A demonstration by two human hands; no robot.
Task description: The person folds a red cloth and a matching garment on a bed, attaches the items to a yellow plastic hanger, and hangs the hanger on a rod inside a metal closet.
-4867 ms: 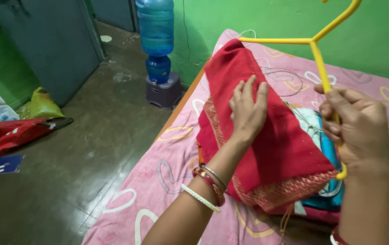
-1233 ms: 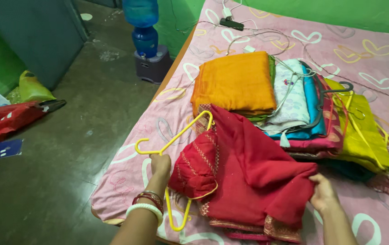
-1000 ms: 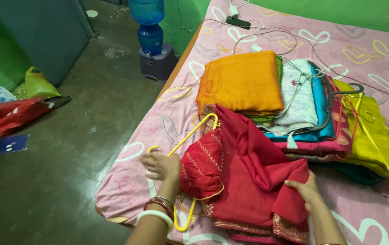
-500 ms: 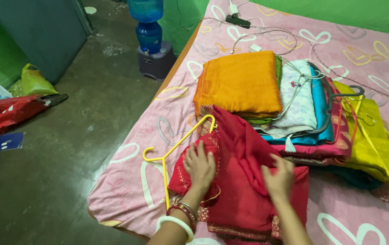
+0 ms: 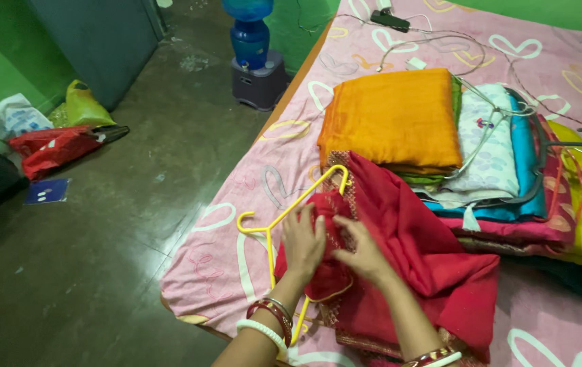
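Note:
A red cloth with gold trim (image 5: pixel 420 251) lies draped over a yellow hanger (image 5: pixel 274 224) on the pink bedsheet (image 5: pixel 216 272). My left hand (image 5: pixel 303 239) lies flat on the bunched red cloth beside the hanger's neck. My right hand (image 5: pixel 364 253) presses the same cloth just to the right, fingers pointing left toward the other hand. Both hands touch the fabric with fingers spread; neither clearly grips it.
Behind the red cloth lies a row of folded clothes: orange (image 5: pixel 396 119), white floral (image 5: pixel 491 146), blue, pink and yellow-green, with hangers and cables over them. A blue water dispenser (image 5: pixel 253 47) stands on the floor by the bed. Bags (image 5: pixel 60 139) lie at the left wall.
My right hand has moved left across the red cloth to meet my left hand at the hanger. The camera has shifted so the bed sits further right.

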